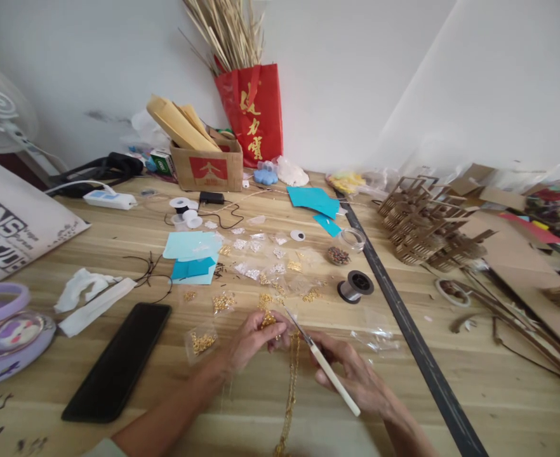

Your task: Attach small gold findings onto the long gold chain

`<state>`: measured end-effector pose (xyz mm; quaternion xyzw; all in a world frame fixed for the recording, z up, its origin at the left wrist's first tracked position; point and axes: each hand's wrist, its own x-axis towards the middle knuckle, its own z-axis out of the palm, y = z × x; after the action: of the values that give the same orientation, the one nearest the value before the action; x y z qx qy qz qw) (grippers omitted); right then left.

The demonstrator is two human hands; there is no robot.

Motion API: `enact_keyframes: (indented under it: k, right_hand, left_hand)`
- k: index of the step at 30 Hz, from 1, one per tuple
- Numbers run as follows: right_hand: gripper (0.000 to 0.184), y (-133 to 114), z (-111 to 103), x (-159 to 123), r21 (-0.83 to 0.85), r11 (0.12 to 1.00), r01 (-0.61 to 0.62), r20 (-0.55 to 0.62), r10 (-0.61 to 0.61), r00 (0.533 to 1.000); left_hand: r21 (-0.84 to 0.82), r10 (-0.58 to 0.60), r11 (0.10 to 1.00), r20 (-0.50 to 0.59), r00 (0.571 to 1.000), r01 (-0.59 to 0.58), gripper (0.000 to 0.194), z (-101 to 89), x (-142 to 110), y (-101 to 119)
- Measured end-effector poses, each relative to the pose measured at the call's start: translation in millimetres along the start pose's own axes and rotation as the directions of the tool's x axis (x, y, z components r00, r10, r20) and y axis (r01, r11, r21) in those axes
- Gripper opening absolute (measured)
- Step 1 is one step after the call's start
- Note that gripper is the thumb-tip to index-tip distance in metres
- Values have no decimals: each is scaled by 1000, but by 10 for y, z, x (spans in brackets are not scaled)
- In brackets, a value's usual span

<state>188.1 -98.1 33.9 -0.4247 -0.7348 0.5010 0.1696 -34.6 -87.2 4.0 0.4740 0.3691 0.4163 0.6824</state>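
Observation:
My left hand is closed, pinching a small clear bag of gold pieces between thumb and fingers. Opposite it, my right hand grips a white-handled tool whose thin metal tip points up and left; its exact kind is not clear. Between the hands a gold chain hangs towards the table's near edge. Which fingers hold the chain is hard to make out. Close by on the table lie small bags of gold findings and loose gold bits.
Left of my arm lies a black phone. A wire spool and a bowl of brown beads stand to the right, near the dark strip. Blue cards are on the table; woven baskets sit farther right.

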Motion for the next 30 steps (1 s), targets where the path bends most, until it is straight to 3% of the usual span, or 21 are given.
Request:
enact_keyframes:
  k: [14, 30]
  right_hand:
    - [49, -72, 29, 13, 30, 998, -55, -25, 56, 998]
    - [40, -67, 32, 11, 39, 999, -8, 24, 7, 1000]
  left_hand:
    - [21, -12, 1000, 29, 999, 12, 28, -2, 7, -34]
    - [4, -12, 1000, -15, 1000, 12, 31, 18, 8, -38]
